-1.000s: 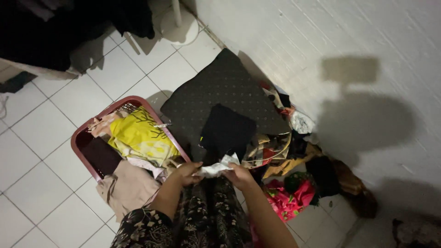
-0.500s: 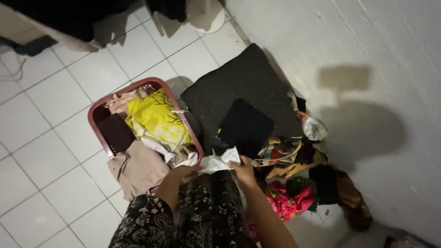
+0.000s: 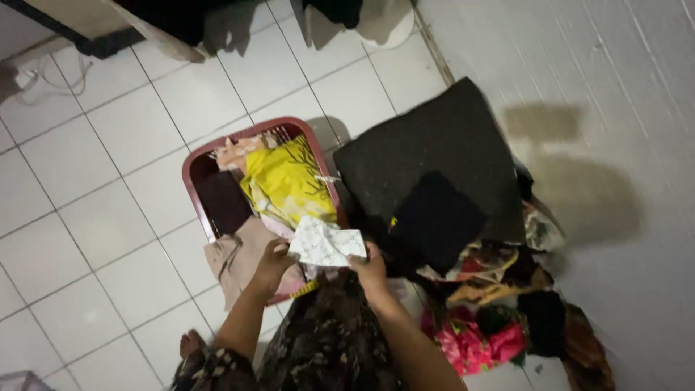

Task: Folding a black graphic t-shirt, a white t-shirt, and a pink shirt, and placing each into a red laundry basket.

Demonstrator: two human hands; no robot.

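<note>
Now flatter — white cloth (image 3: 327, 245) between both hands

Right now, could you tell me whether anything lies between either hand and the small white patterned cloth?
Nothing visible does. The left hand and right hand already grip the white patterned cloth at opposite ends, above the red laundry basket holding a yellow garment.

Both arms reach forward, hands raised side by side.
Left hand (image 3: 274, 258) and right hand (image 3: 372, 266) each pinch closed, forearms converging slightly.
</note>
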